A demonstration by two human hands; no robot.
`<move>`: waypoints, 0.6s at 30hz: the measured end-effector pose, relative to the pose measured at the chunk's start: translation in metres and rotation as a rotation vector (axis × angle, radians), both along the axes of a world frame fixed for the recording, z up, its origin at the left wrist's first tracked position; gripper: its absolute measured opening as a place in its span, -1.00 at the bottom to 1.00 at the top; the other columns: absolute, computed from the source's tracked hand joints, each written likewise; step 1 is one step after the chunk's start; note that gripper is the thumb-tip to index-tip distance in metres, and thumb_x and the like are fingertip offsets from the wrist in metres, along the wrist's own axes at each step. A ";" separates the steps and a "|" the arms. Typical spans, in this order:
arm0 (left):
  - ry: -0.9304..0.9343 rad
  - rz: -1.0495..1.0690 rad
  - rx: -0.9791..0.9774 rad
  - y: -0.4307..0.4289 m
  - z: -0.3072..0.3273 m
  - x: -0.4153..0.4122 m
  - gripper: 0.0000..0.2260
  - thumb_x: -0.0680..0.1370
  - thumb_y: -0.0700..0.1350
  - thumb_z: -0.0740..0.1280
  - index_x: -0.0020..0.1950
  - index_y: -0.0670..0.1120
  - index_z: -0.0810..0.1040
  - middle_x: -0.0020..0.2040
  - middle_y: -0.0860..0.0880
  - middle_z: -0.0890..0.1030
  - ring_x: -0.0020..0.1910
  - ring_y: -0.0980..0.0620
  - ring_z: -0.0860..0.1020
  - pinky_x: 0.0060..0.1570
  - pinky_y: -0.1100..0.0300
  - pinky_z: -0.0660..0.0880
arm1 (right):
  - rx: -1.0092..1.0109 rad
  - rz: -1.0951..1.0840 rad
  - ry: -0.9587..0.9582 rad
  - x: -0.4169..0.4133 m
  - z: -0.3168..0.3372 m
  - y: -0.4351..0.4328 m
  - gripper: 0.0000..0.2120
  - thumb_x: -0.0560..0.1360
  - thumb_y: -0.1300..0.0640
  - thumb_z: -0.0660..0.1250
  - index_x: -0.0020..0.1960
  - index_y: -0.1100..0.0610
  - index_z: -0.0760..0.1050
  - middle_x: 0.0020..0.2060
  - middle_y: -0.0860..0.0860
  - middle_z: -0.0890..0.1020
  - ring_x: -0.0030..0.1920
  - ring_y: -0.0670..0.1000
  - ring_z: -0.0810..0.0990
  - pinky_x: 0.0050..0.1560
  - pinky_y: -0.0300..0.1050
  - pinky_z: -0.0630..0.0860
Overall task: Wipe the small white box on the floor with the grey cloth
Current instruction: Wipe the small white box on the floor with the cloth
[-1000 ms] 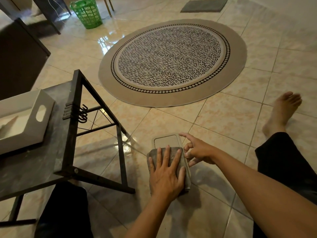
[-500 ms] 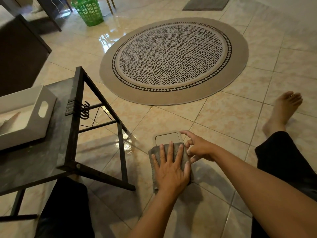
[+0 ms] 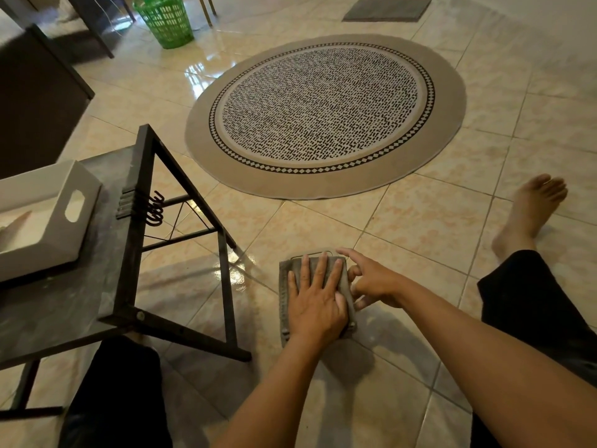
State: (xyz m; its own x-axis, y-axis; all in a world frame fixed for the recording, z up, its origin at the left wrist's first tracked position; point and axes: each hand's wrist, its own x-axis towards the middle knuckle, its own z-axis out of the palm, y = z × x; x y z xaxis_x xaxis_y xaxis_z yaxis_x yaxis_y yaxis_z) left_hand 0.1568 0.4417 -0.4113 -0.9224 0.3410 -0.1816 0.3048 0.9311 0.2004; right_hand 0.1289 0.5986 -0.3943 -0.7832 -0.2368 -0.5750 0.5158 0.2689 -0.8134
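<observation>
- A white tray [image 3: 48, 218] with a cut-out handle sits on the dark surface [image 3: 64, 299] of a low black-framed stand, well to the left of the small white box [image 3: 315, 252].
- A green basket [image 3: 164, 21] stands on the tiled floor [image 3: 420, 227] far beyond the box, to its upper left.
- The grey cloth [image 3: 284, 299] lies draped over the box and covers nearly all of it; only a thin strip of the box's far edge shows past the cloth.
- The left hand [image 3: 315, 302] lies palm-down and flat on the cloth, directly over the box, its fingers [image 3: 319, 266] stretched out and slightly apart, pressing rather than gripping.
- The box rests on the floor, just right of the stand's nearest leg.
- A round patterned rug [image 3: 326, 114] lies on the floor beyond the box, apart from it.
- The right hand [image 3: 374, 281] is against the box's right side, touching the cloth's edge; its fingers [image 3: 350, 253] are spread, the forefinger reaching to the far right corner, the others curled along the side.
- A grey mat [image 3: 387, 9] lies far beyond the rug.
- A bare foot [image 3: 533, 208] rests on the floor well to the right of the box.
</observation>
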 end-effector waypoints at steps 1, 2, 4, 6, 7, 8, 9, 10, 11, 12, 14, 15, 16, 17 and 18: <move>-0.004 0.001 0.007 -0.004 0.001 -0.004 -0.44 0.62 0.09 -0.10 0.55 0.19 -0.32 0.60 0.01 -0.31 0.54 -0.09 -0.39 0.48 -0.13 -0.38 | 0.009 0.000 0.001 0.000 0.000 0.001 -0.07 0.39 0.56 0.23 0.52 -0.21 0.14 -0.06 0.15 0.55 -0.19 0.08 0.65 -0.28 0.03 0.69; -0.002 0.005 0.023 -0.009 0.001 -0.005 -0.45 0.63 0.09 -0.08 0.55 0.18 -0.30 0.59 0.00 -0.31 0.55 -0.08 -0.37 0.48 -0.10 -0.38 | 0.013 0.001 0.004 0.000 0.000 0.001 -0.08 0.40 0.56 0.22 0.52 -0.21 0.14 -0.07 0.17 0.53 -0.21 0.09 0.64 -0.26 0.06 0.70; 0.025 0.006 0.063 -0.018 0.000 0.002 -0.48 0.67 0.11 -0.07 0.57 0.18 -0.25 0.58 0.00 -0.31 0.56 -0.06 -0.35 0.48 -0.02 -0.37 | 0.009 0.001 0.009 -0.001 0.000 0.002 -0.08 0.40 0.56 0.22 0.52 -0.22 0.14 -0.09 0.17 0.51 -0.23 0.09 0.63 -0.24 0.09 0.70; 0.043 -0.015 0.077 -0.018 -0.001 0.010 -0.49 0.68 0.13 -0.08 0.57 0.19 -0.22 0.60 0.01 -0.28 0.55 -0.05 -0.36 0.49 0.00 -0.34 | 0.006 0.005 0.019 -0.002 0.001 0.002 -0.08 0.40 0.57 0.21 0.52 -0.22 0.14 -0.09 0.19 0.52 -0.23 0.08 0.64 -0.24 0.08 0.70; 0.049 -0.027 0.077 -0.015 -0.002 0.010 -0.49 0.68 0.14 -0.08 0.58 0.19 -0.21 0.60 0.02 -0.27 0.56 -0.05 -0.36 0.50 -0.02 -0.33 | 0.006 0.010 0.024 -0.002 0.001 0.002 -0.08 0.40 0.56 0.22 0.52 -0.21 0.14 -0.06 0.22 0.53 -0.21 0.08 0.65 -0.23 0.09 0.70; 0.056 -0.032 0.074 -0.011 -0.002 0.009 -0.49 0.67 0.14 -0.08 0.60 0.19 -0.18 0.61 0.02 -0.25 0.56 -0.05 -0.35 0.51 -0.04 -0.31 | 0.003 0.014 0.026 -0.001 0.002 0.002 -0.08 0.40 0.56 0.23 0.52 -0.20 0.13 -0.02 0.26 0.53 -0.17 0.10 0.65 -0.21 0.11 0.70; 0.062 -0.027 0.061 -0.008 -0.001 0.005 -0.49 0.67 0.14 -0.09 0.60 0.18 -0.17 0.62 0.02 -0.24 0.56 -0.05 -0.34 0.52 -0.07 -0.31 | 0.000 0.015 0.025 0.000 0.003 0.001 -0.08 0.39 0.55 0.25 0.53 -0.20 0.13 0.02 0.29 0.54 -0.13 0.12 0.65 -0.19 0.12 0.70; 0.068 -0.009 0.041 -0.006 0.000 0.001 -0.48 0.66 0.14 -0.09 0.60 0.18 -0.18 0.62 0.02 -0.24 0.56 -0.06 -0.34 0.51 -0.10 -0.32 | 0.001 0.014 0.024 0.001 0.004 0.001 -0.08 0.39 0.54 0.26 0.53 -0.19 0.13 0.02 0.28 0.54 -0.12 0.12 0.65 -0.17 0.13 0.70; 0.070 0.021 0.020 -0.007 0.001 -0.003 -0.48 0.66 0.15 -0.10 0.60 0.19 -0.20 0.61 0.02 -0.27 0.56 -0.06 -0.35 0.50 -0.13 -0.34 | 0.008 0.017 0.023 0.002 0.004 0.000 -0.08 0.40 0.54 0.26 0.53 -0.20 0.13 0.01 0.26 0.54 -0.11 0.12 0.65 -0.17 0.12 0.70; 0.066 0.051 0.003 -0.008 0.001 -0.005 -0.47 0.65 0.16 -0.11 0.59 0.19 -0.24 0.60 0.02 -0.30 0.55 -0.06 -0.37 0.48 -0.15 -0.38 | 0.015 0.020 0.022 0.002 0.005 0.000 -0.08 0.40 0.55 0.25 0.52 -0.20 0.14 0.00 0.24 0.54 -0.10 0.13 0.66 -0.17 0.12 0.70; 0.057 0.091 -0.008 -0.011 -0.001 -0.005 -0.45 0.65 0.18 -0.13 0.58 0.18 -0.29 0.59 0.01 -0.34 0.54 -0.07 -0.40 0.45 -0.18 -0.43 | 0.023 0.020 0.019 0.001 0.006 -0.001 -0.08 0.40 0.56 0.23 0.53 -0.20 0.15 0.01 0.24 0.53 -0.08 0.15 0.65 -0.14 0.14 0.70; 0.054 0.101 -0.010 -0.011 -0.002 -0.003 -0.45 0.64 0.20 -0.14 0.58 0.18 -0.30 0.59 0.00 -0.35 0.53 -0.07 -0.41 0.44 -0.19 -0.45 | 0.026 0.022 0.019 -0.001 0.007 -0.001 -0.09 0.40 0.56 0.24 0.54 -0.18 0.14 0.03 0.25 0.53 -0.08 0.14 0.65 -0.13 0.14 0.70; 0.054 0.103 -0.014 -0.011 -0.003 -0.001 -0.44 0.63 0.21 -0.15 0.58 0.18 -0.30 0.59 0.01 -0.35 0.53 -0.08 -0.42 0.42 -0.19 -0.47 | 0.028 0.030 0.019 -0.004 0.008 -0.001 -0.09 0.41 0.55 0.24 0.54 -0.16 0.14 0.03 0.24 0.53 -0.08 0.13 0.65 -0.13 0.13 0.70; 0.057 0.098 -0.019 -0.010 -0.004 0.000 -0.44 0.62 0.21 -0.17 0.58 0.18 -0.30 0.59 0.01 -0.35 0.53 -0.08 -0.42 0.40 -0.18 -0.50 | 0.027 0.041 0.019 -0.007 0.008 -0.001 -0.09 0.41 0.55 0.24 0.55 -0.15 0.13 0.03 0.23 0.54 -0.09 0.11 0.65 -0.13 0.11 0.70; 0.061 0.090 -0.024 -0.008 -0.004 0.001 -0.44 0.62 0.21 -0.18 0.58 0.18 -0.29 0.60 0.02 -0.34 0.53 -0.09 -0.42 0.38 -0.16 -0.54 | 0.024 0.052 0.017 -0.010 0.009 -0.001 -0.09 0.41 0.56 0.24 0.55 -0.14 0.13 0.01 0.21 0.55 -0.10 0.11 0.65 -0.14 0.08 0.70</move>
